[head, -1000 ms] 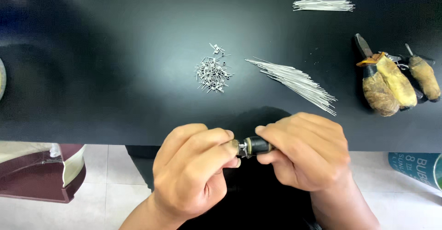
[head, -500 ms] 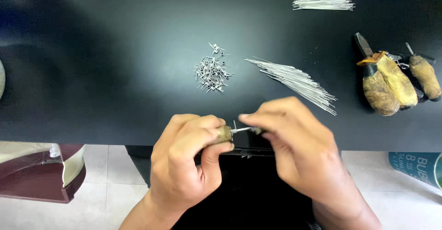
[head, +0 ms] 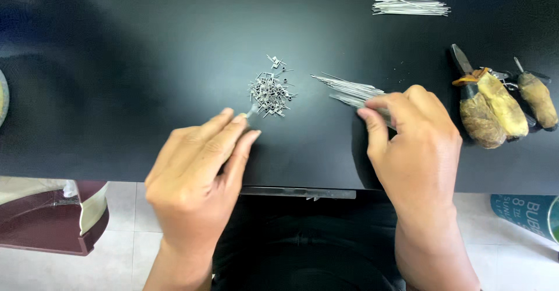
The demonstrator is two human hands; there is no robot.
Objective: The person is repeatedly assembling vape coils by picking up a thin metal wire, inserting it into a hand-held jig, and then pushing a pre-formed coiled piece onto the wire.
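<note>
A small coil was pinched in the left hand (head: pixel 198 168) beside the coil pile (head: pixel 270 92) at 12 o'clock – scattering was likely; the right hand (head: pixel 410 133) was closed on wires (head: pixel 348 90) – bending possible

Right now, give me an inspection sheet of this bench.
Surface: black tabletop, matte.
Job's things: pile of small bent wire pieces; fan of straight wire pins; second bundle of pins at far edge.
Clutter: pliers with wrapped handles at right.
Grippers: left hand with fingertips at the pile; right hand on the fanned pins.
Cables: nothing seen.
Surroundings: tiled floor, dark red container lower left, teal package lower right.
</note>
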